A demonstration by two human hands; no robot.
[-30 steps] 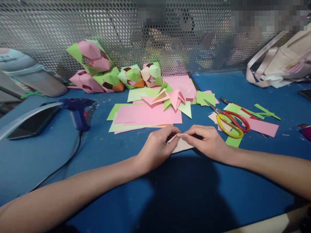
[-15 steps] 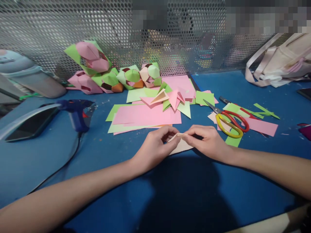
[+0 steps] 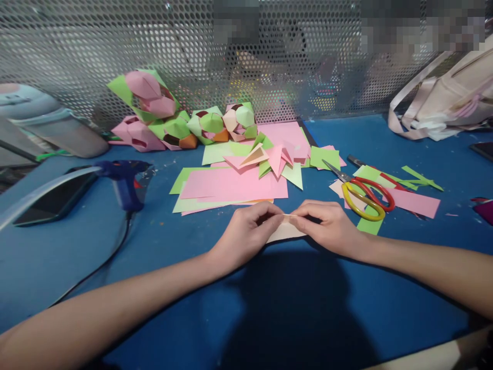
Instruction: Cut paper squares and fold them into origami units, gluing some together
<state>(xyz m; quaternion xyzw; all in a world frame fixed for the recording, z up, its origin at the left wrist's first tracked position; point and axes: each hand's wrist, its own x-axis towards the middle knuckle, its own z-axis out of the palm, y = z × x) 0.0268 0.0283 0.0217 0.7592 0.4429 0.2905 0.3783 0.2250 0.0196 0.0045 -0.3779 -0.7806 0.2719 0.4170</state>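
A pale cream piece of paper (image 3: 287, 231) is pinched between my two hands near the middle of the blue table. My left hand (image 3: 246, 231) grips its left side, thumb toward me and fingers behind. On the right side, my right hand (image 3: 329, 223) pinches the upper edge between thumb and fingers. The fingertips of both hands nearly meet along that edge, and they hide the paper's ends. Just beyond lie stacked pink and green paper sheets (image 3: 234, 184), with folded pink and green paper pieces (image 3: 279, 158) on top.
Scissors (image 3: 364, 198) with red and yellow handles lie right among paper scraps (image 3: 416, 200). A blue glue gun (image 3: 125, 185) stands left, its cord running toward me, by a dark phone (image 3: 54, 200). Folded paper shapes (image 3: 173, 128) line the perforated metal screen (image 3: 185, 51). A bag (image 3: 450, 97) sits far right.
The paper's raised upper edge has come down and looks flatter between my fingertips. Both hands stay in nearly the same place, still pinching it. The camera view has shifted slightly.
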